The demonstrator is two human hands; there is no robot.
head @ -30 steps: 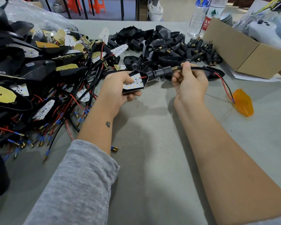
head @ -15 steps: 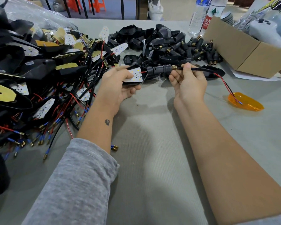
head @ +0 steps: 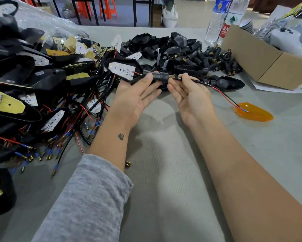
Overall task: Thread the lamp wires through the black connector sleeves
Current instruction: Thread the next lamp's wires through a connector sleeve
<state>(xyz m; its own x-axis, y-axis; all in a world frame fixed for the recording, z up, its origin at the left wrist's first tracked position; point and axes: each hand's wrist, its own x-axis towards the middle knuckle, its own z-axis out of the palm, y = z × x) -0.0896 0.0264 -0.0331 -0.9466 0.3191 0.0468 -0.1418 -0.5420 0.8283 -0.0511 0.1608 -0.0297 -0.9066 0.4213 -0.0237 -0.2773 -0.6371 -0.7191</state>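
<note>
Two hands work palm-up over the middle of the grey tabletop [head: 164,172]. Left hand [head: 136,100]: fingers stretched nearly straight, thumb tip pressing where the lamp housing [head: 123,69] meets the black connector sleeve [head: 159,76]; whether the fingers behind clamp it cannot be told. The housing lies face up, its white LED board showing, with a short red lead at the sleeve end. Right hand [head: 192,100]: grip narrow, thumb and fingertips pinching the lamp wires [head: 222,92] just where they leave the sleeve's brass threaded end. The black and red wires run from that pinch toward the right edge, their tip lying on an orange lens [head: 255,113] that rests flat on the tabletop.

Along the left edge, a heap of wired lamp housings [head: 33,95], leads ending in blue-collared brass terminals. Toward the far edge, a pile of loose black sleeves and shells [head: 190,53]. Far right corner: a cardboard box [head: 262,63], with two plastic bottles [head: 223,20] standing beside it. A grey sleeve [head: 87,203] covers the left forearm; the right forearm is bare.
</note>
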